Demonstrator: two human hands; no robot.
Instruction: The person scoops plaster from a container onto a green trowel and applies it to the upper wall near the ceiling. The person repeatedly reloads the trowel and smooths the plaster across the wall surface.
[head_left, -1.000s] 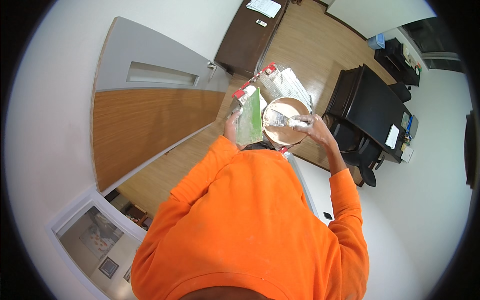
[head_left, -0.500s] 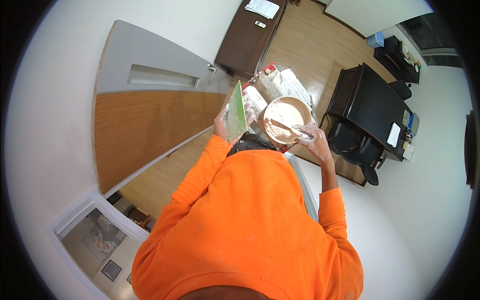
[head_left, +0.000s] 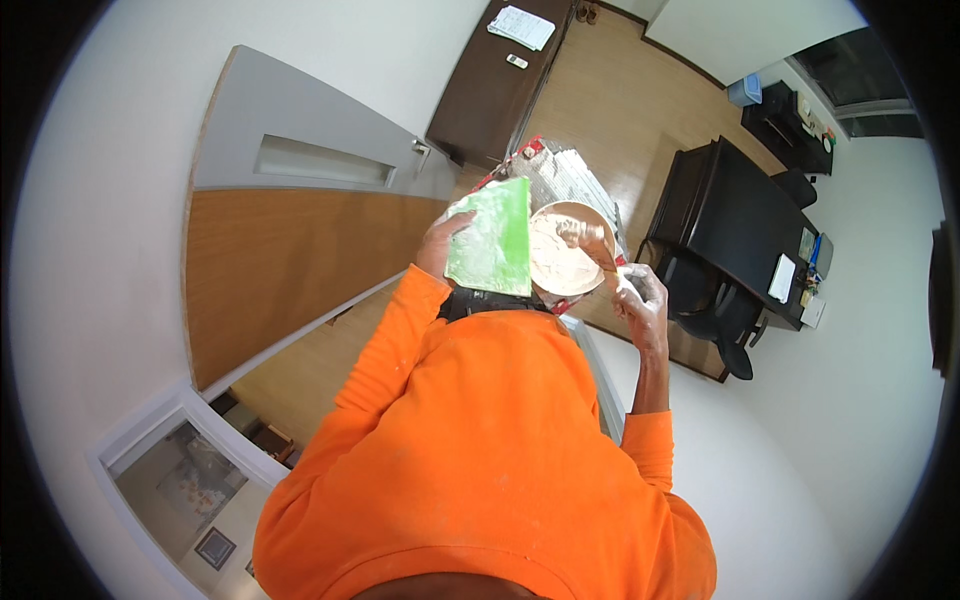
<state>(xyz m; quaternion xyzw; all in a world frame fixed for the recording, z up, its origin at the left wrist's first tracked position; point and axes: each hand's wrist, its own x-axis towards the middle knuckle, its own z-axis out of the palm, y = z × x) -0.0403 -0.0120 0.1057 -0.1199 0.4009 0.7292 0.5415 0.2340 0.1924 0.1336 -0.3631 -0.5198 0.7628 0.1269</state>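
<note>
My left hand (head_left: 438,246) grips a green plastering float (head_left: 492,238) from its left side, its fingers partly behind the board. The float's flat face is turned up and smeared white. Just right of it stands a round bucket (head_left: 566,205) of pale, creamy plaster (head_left: 558,264). In my right hand (head_left: 643,303), at the bucket's right edge, is a trowel (head_left: 594,243), its blade blurred and tilted up over the plaster. White plaster coats the fingers of both hands.
Beneath the bucket lie printed sheets (head_left: 572,170) with red edges. A door (head_left: 300,270) stands at the left, a dark cabinet (head_left: 490,95) ahead. To the right are a black desk (head_left: 750,220) and a black chair (head_left: 715,310).
The float has turned from nearly edge-on to face up and moved right, close to the bucket. My right hand has lifted the trowel out of the plaster and moved slightly right.
</note>
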